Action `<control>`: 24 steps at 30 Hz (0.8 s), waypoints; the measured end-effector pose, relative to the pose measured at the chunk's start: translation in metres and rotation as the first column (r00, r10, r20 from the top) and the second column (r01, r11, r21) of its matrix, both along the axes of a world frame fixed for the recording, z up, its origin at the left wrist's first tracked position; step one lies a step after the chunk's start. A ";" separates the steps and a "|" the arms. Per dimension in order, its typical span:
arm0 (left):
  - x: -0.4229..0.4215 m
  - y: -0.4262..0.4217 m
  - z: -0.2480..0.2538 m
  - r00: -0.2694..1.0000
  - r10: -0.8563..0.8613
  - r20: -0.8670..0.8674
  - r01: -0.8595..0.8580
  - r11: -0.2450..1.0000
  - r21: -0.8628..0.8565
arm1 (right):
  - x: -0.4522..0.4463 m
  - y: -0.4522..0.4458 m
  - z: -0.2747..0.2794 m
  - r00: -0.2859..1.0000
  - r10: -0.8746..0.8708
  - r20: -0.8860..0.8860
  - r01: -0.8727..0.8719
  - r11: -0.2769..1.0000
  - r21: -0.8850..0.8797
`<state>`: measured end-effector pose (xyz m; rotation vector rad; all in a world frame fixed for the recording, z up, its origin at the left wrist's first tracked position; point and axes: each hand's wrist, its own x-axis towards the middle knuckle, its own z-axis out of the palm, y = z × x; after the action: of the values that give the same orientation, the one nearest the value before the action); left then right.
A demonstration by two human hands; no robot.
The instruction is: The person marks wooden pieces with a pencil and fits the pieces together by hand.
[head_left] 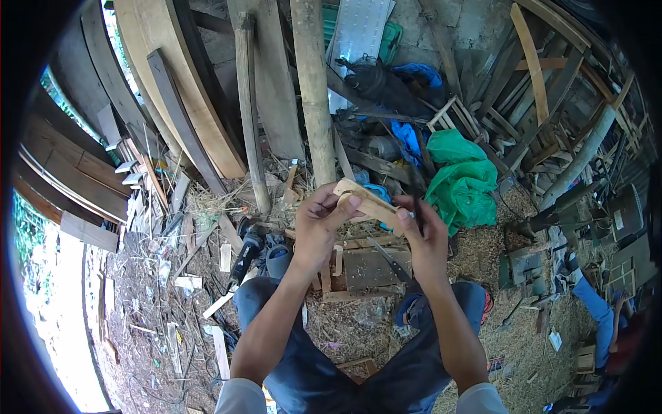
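Observation:
A light wooden piece is held up in front of me, slanting down to the right. My left hand grips its left end, thumb on the near face. The fingers of my right hand are closed on its right end, with the thumb pressed on its face. Something dark shows by the right fingers, too unclear to name. Below, between my knees, lies a wooden block, with a saw-like metal blade slanting across its right part.
A power tool lies left of the block. Boards and a round pole stand ahead. A green plastic sheet lies ahead right. Scraps and shavings cover the ground. Another person's blue-clothed leg shows at far right.

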<state>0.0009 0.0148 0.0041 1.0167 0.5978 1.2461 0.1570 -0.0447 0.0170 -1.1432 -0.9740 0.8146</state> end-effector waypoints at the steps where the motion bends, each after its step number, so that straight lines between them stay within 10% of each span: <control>1: 0.000 -0.001 0.002 1.000 0.002 -0.002 -0.002 1.000 -0.002 | 0.002 0.000 -0.002 1.000 0.002 -0.002 -0.002 1.000 -0.002; 15: 0.011 -0.011 -0.005 0.998 0.030 0.062 -0.025 0.997 -0.077 | 0.004 -0.002 -0.009 0.971 0.229 -0.073 -0.239 0.954 -0.183; 24: 0.004 -0.015 0.007 0.998 0.064 0.015 -0.063 0.994 -0.085 | 0.005 -0.003 -0.011 0.994 0.106 0.016 -0.102 0.984 -0.149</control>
<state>0.0046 0.0000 0.0110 0.9213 0.6685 1.2735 0.1618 -0.0472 0.0056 -1.2395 -1.0133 0.9723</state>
